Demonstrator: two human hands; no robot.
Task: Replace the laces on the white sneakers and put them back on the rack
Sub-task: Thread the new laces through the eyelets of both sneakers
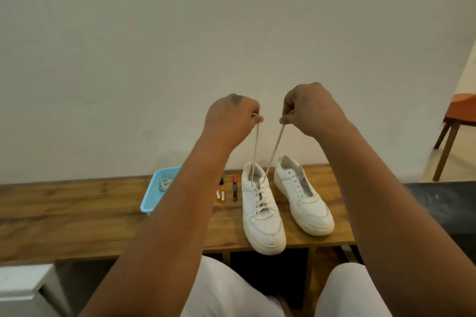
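Both lace [273, 152] ends held taut above laced sneaker [261, 211] on bench [77, 213], one pinched in left hand [229, 118] grip, other pinched in right hand [309, 108] grip, second sneaker [301, 198] stood unlaced just beside.

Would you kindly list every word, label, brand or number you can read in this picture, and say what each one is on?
None can be read.
Red and black marker pen: pale label on the barrel, too blurred to read.
Two small orange bottles: white labels, too small to read.
Two white leather sneakers: no brand or lettering visible.
Light blue plastic basket: no print visible.
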